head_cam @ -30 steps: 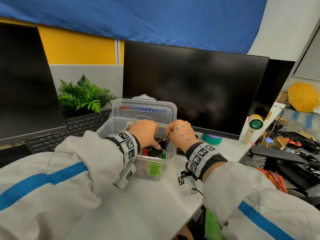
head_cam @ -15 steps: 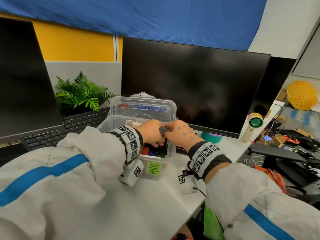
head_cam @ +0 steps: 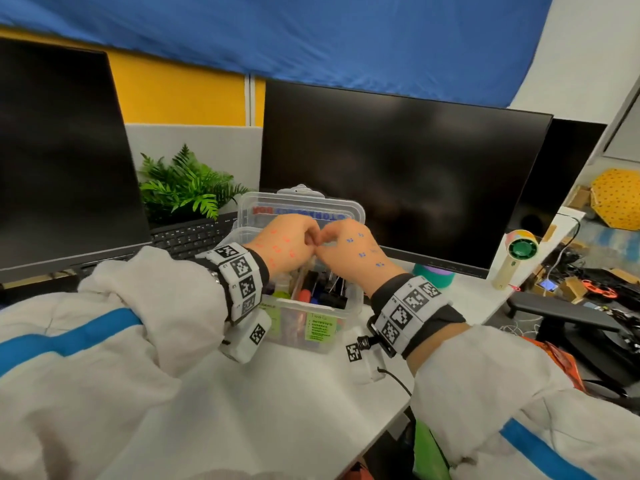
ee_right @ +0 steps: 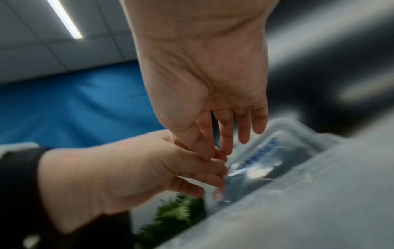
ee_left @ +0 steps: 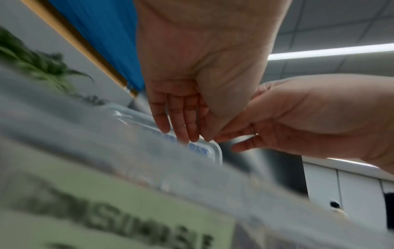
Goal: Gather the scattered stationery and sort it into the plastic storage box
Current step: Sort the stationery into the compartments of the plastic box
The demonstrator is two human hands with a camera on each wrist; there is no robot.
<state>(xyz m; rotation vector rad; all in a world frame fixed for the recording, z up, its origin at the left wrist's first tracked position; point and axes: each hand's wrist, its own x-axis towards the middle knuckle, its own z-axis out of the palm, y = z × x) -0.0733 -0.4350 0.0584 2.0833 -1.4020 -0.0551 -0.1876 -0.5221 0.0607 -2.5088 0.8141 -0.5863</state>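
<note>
Working above the clear plastic storage box [head_cam: 349, 301], set on the white desk [head_cam: 277, 410] just in front of the wide black monitor [head_cam: 398, 174], with its hinged transparent lid [head_cam: 301, 206] tipped back upright, presumably to leave the top free for dropping things in. Holding the left hand [head_cam: 284, 244] and the right hand [head_cam: 353, 247] fingertip to fingertip over the rear half of the box, wrists lifted clear of the rim, most likely to pass, open or free some small piece before letting it fall inside. Cannot tell whether anything is pinched at that meeting point: hidden by knuckles from the head view, blurred from both wrist views, with the outer fingers of each hand fairly straight and only thumb and forefinger drawn together. Already in the box, standing or leaning in the near part: black metal binder clips [head_cam: 337, 289] and a red-capped marker [head_cam: 304, 294] beside other coloured pens, grouped rather than scattered, which suggests sorting well advanced. Stuck on the front wall, a small green paper label [head_cam: 320, 327], seemingly listing contents, too small to read. Nothing loose to be seen on the bare desk near the box, so probably close to the last item.
</note>
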